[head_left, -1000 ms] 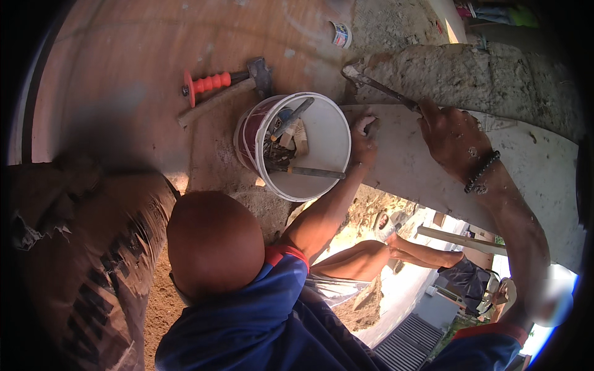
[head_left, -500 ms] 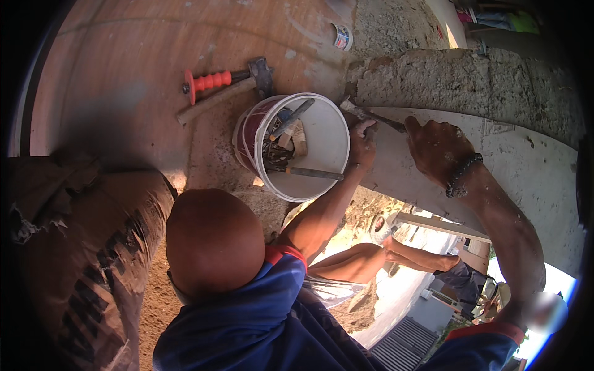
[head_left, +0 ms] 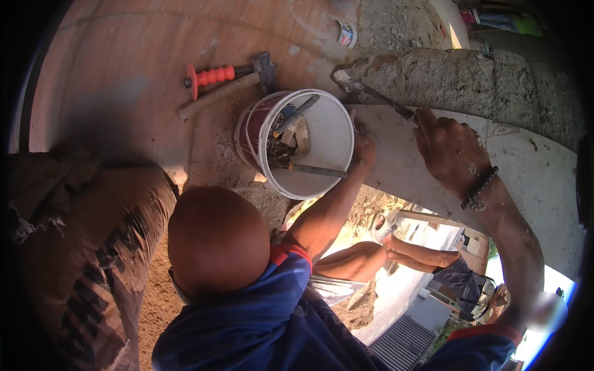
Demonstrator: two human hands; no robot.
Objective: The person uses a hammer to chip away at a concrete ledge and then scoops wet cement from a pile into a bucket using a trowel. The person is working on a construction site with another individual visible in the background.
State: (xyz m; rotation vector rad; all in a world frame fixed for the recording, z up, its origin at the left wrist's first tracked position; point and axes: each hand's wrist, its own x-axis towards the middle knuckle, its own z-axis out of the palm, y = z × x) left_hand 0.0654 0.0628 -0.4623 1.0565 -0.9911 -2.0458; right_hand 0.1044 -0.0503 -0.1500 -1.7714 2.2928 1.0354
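My right hand (head_left: 451, 151) is shut round a long, narrow dark tool (head_left: 377, 94), its mortar-caked end over rough concrete (head_left: 470, 80) beyond a pale board (head_left: 513, 167). Close to the bucket's right rim, my left hand (head_left: 363, 148) has curled fingers at the board, partly in shadow; what they hold is unclear. The white-rimmed maroon bucket (head_left: 247, 137) contains dark-handled tools, wood blocks and small debris. Left of it lie a chisel with an orange grip (head_left: 213, 77) and a hammer (head_left: 266, 71) with a wooden handle.
A small tub (head_left: 345, 33) sits at the back on a brownish surface (head_left: 124, 62). A torn brown sack (head_left: 86, 260) fills the lower left, beside rounded bare skin (head_left: 216, 241). Bare legs (head_left: 408, 253), whose they are unclear, show below the board over sand.
The tool in my right hand dipped toward the bucket half a second ago and has since risen up-left. My left fingers now show less beside the rim.
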